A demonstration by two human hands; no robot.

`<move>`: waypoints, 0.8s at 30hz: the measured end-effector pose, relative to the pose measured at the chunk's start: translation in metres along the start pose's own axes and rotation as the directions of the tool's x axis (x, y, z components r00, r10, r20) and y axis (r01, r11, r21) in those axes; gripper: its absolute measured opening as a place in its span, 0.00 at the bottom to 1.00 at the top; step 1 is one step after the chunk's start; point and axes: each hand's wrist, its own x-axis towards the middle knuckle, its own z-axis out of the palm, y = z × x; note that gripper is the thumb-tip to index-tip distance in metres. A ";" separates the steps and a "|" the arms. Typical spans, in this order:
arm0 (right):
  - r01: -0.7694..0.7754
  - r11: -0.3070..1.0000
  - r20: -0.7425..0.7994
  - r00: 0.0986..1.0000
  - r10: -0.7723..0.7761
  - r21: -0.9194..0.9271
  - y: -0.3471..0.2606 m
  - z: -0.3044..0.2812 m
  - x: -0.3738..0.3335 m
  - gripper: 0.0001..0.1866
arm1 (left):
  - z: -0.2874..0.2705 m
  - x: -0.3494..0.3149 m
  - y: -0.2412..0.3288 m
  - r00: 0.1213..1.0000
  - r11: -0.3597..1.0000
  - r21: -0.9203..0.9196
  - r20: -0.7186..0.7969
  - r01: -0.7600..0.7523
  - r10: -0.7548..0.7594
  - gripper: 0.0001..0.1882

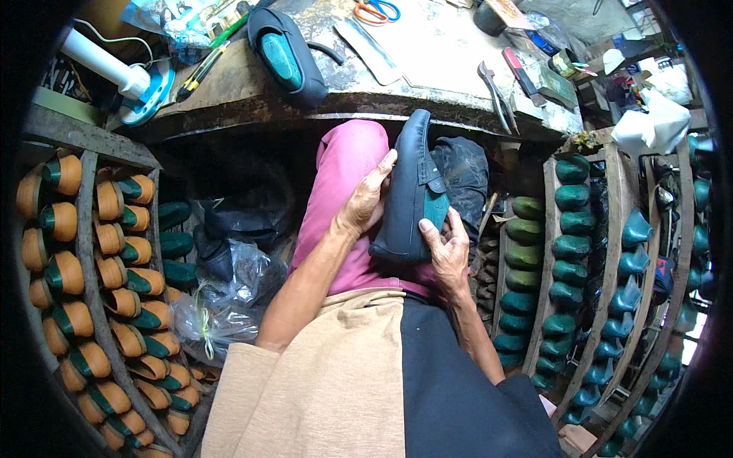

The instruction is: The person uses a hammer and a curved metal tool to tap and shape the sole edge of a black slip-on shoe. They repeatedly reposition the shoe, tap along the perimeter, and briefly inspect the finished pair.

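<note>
A black loafer (405, 183) with a strap across it lies on its side above my lap, toe pointing away toward the bench. The green shoe last (436, 208) inside it shows at the opening. My left hand (368, 197) is closed round the shoe's left side, some fingers hidden beneath it. On the right, my right hand (447, 246) grips the shoe near its heel, thumb at the edge of the last. A second black shoe (294, 75), also with a green last in it, rests at the near edge of the bench.
Across the front runs a worn workbench (435, 65) with scissors (376, 11), pincers (498, 98), a red-handled knife (523, 76) and a yellow cutter (203, 72). A left rack (122, 252) bears tan shoes; right racks (546, 267) bear green lasts. Clear plastic bags (229, 298) lie left of my legs.
</note>
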 end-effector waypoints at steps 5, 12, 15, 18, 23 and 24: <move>0.285 0.949 0.028 0.958 -0.284 -0.133 -0.006 -0.011 0.015 0.26 | 0.002 0.013 -0.001 0.999 0.993 -0.108 -0.008 0.045 -0.046 0.51; 0.016 0.941 -0.028 1.000 -0.007 0.338 0.017 -0.020 0.066 0.33 | 0.009 0.009 -0.007 0.996 0.967 -0.236 0.031 0.091 -0.086 0.51; 0.111 0.828 0.004 0.991 -0.135 0.549 0.037 -0.006 0.085 0.35 | 0.017 0.002 -0.016 0.997 0.968 -0.239 0.010 0.080 -0.080 0.42; -0.041 0.878 0.018 0.999 0.037 0.477 0.055 0.002 0.102 0.33 | 0.021 0.003 -0.024 0.998 0.969 -0.238 0.006 0.066 -0.066 0.40; -0.002 0.932 -0.031 0.999 0.014 0.362 0.075 0.011 0.105 0.30 | 0.015 0.012 -0.032 0.958 0.981 -0.140 -0.232 0.137 -0.167 0.41; 0.055 0.948 -0.034 0.998 -0.047 0.313 0.076 0.012 0.105 0.30 | 0.013 0.014 -0.033 0.957 0.986 -0.114 -0.251 0.121 -0.147 0.41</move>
